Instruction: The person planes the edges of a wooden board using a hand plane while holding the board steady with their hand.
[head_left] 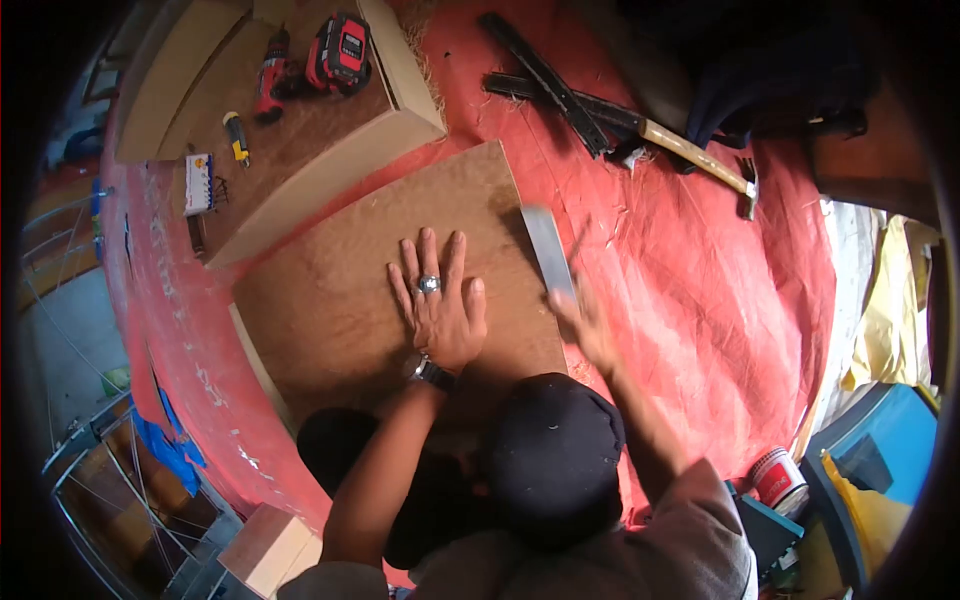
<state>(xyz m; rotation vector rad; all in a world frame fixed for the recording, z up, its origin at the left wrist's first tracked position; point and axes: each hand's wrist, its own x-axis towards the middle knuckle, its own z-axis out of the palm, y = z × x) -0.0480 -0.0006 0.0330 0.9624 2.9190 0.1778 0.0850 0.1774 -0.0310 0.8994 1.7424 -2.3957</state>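
Observation:
My left hand [445, 318], with a ring and a wristwatch, lies flat on a brown wooden panel [330, 300], fingers spread. My right hand [588, 322] is closed around the lower end of a flat grey strip [547, 250], blurred by motion. The strip lies along the panel's right edge; its exact kind cannot be made out. My capped head [553, 455] covers the panel's near edge.
A red sheet [690, 320] covers the floor. Beyond the panel, a wooden box [330, 185] bears a red drill [270, 80], a battery [340, 55], a yellow utility knife [237, 138] and a small carton [199, 184]. Black rails [545, 75] and a hammer [700, 158] lie right; a can [778, 480] stands near.

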